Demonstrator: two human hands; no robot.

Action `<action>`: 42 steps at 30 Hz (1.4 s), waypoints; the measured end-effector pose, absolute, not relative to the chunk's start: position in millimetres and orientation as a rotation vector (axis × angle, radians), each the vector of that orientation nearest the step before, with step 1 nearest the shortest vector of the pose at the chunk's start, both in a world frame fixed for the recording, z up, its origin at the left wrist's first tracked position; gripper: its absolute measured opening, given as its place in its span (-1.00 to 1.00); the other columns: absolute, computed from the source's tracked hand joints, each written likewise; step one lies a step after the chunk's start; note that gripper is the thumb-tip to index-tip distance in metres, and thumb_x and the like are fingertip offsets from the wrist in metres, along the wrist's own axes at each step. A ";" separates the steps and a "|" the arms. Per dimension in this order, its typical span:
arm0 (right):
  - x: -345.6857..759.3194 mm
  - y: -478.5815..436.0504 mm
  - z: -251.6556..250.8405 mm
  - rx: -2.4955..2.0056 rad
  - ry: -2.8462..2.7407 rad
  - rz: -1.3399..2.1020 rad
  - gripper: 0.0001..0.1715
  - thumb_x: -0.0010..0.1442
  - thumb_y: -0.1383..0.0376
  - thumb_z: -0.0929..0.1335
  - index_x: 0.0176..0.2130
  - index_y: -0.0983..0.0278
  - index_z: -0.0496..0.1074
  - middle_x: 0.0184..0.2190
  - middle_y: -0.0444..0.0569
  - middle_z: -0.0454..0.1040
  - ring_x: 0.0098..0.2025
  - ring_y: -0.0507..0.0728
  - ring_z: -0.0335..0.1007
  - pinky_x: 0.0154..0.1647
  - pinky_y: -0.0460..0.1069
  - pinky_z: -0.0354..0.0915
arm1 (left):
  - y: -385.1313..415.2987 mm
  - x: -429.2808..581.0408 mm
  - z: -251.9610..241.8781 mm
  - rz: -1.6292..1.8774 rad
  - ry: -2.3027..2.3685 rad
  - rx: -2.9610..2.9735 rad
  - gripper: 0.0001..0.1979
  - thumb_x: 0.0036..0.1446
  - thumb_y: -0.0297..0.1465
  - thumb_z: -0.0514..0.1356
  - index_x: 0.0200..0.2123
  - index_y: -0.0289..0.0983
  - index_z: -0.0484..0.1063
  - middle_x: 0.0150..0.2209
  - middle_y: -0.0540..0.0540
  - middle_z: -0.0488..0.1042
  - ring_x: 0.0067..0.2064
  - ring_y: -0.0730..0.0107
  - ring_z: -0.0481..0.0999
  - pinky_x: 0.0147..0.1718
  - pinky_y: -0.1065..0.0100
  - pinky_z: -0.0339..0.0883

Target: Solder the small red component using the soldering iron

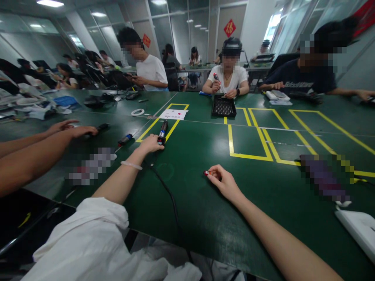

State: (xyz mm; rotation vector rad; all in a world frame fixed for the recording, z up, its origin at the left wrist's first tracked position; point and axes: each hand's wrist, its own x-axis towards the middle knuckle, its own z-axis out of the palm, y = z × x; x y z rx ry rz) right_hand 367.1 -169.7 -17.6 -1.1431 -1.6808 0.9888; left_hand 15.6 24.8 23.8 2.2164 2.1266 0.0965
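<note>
My left hand [150, 143] reaches forward over the green table [205, 195] and closes on the near end of a black electric screwdriver [162, 132] that lies on a yellow tape line, its black cord [170, 195] trailing back toward me. My right hand [223, 180] rests on the table closer to me, fingers pinched on a small red and black part [206, 172].
A black tray [224, 106] and a white paper sheet [173, 114] lie farther out. A neighbour's forearms [35, 148] stretch in from the left beside a small blue-black tool [125, 139]. Several people sit across the table. A white box [357, 230] sits at the right edge.
</note>
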 end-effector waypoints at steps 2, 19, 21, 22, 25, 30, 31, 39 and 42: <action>367.4 -169.0 -18.2 -1.170 -1.700 0.932 -0.86 0.22 0.23 0.33 -0.23 0.26 0.38 -0.45 -0.14 0.37 -0.45 0.03 0.26 -0.44 -0.08 0.18 | 6.8 34.4 21.4 0.043 2.172 2.239 -0.32 -0.09 -0.08 0.27 0.02 -0.40 0.35 -0.02 -0.33 0.38 -0.09 0.03 0.44 -0.18 0.22 0.33; 367.9 -166.8 -20.8 -1.207 -1.751 0.838 -0.89 0.18 0.29 0.33 -0.23 0.26 0.36 -0.47 -0.15 0.37 -0.47 0.04 0.27 -0.46 -0.09 0.17 | -138.6 158.8 32.6 0.061 1.741 2.657 -0.31 0.01 -0.06 0.18 0.13 -0.34 0.21 -0.08 -0.26 0.34 -0.11 0.05 0.41 -0.15 0.18 0.30; 367.3 -167.2 -20.8 -1.221 -1.777 0.798 -0.90 0.18 0.32 0.33 -0.23 0.26 0.36 -0.45 -0.15 0.37 -0.46 0.04 0.27 -0.44 -0.08 0.17 | -147.9 166.2 33.8 0.060 1.683 2.673 -0.27 0.01 -0.07 0.19 0.18 -0.33 0.16 -0.08 -0.25 0.34 -0.10 0.05 0.41 -0.14 0.17 0.30; 367.0 -167.4 -21.2 -1.234 -1.790 0.774 -0.91 0.17 0.33 0.33 -0.24 0.26 0.35 -0.45 -0.14 0.37 -0.45 0.04 0.27 -0.43 -0.08 0.17 | -151.7 169.5 34.3 0.058 1.655 2.680 -0.25 0.00 -0.08 0.20 0.19 -0.33 0.15 -0.08 -0.24 0.33 -0.10 0.05 0.40 -0.13 0.17 0.30; 366.5 -167.5 -23.8 -1.283 -1.838 0.716 -0.91 0.14 0.36 0.34 -0.27 0.25 0.34 -0.44 -0.14 0.36 -0.44 0.05 0.27 -0.40 -0.07 0.18 | -160.3 177.6 35.2 0.057 1.573 2.704 -0.24 0.01 -0.10 0.21 0.21 -0.31 0.12 -0.07 -0.24 0.33 -0.08 0.06 0.38 -0.11 0.17 0.28; 366.9 -166.8 -28.9 -1.273 -1.945 0.633 -0.92 0.15 0.36 0.35 -0.28 0.24 0.35 -0.35 -0.09 0.36 -0.31 0.10 0.30 -0.27 -0.03 0.24 | -166.0 184.3 33.6 0.049 1.510 2.719 -0.26 0.02 -0.13 0.20 0.23 -0.28 0.09 -0.04 -0.24 0.31 -0.05 0.06 0.36 -0.09 0.16 0.26; 366.8 -166.8 -29.2 -1.262 -1.949 0.624 -0.92 0.15 0.36 0.36 -0.28 0.23 0.36 -0.34 -0.09 0.36 -0.29 0.10 0.31 -0.25 -0.02 0.24 | -166.4 184.5 33.0 0.052 1.508 2.720 -0.25 0.03 -0.14 0.20 0.24 -0.27 0.07 -0.03 -0.24 0.30 -0.04 0.07 0.35 -0.09 0.16 0.26; 364.5 -172.5 -21.6 -1.257 -1.877 0.720 -0.84 0.17 0.38 0.31 -0.19 0.23 0.34 -0.39 -0.11 0.43 -0.36 0.08 0.37 -0.32 -0.05 0.27 | -168.1 185.6 31.9 0.067 1.533 2.700 -0.21 0.07 -0.09 0.16 0.29 -0.23 -0.03 0.01 -0.25 0.27 -0.02 0.03 0.35 -0.14 0.13 0.30; 366.2 -174.3 -18.2 -1.268 -1.862 0.708 -0.86 0.19 0.37 0.28 -0.20 0.22 0.33 -0.39 -0.11 0.46 -0.37 0.08 0.40 -0.33 -0.05 0.27 | -166.0 192.1 31.4 0.078 1.583 2.671 -0.28 0.12 -0.01 0.09 0.25 -0.23 0.06 -0.02 -0.27 0.28 -0.03 0.01 0.35 -0.17 0.11 0.32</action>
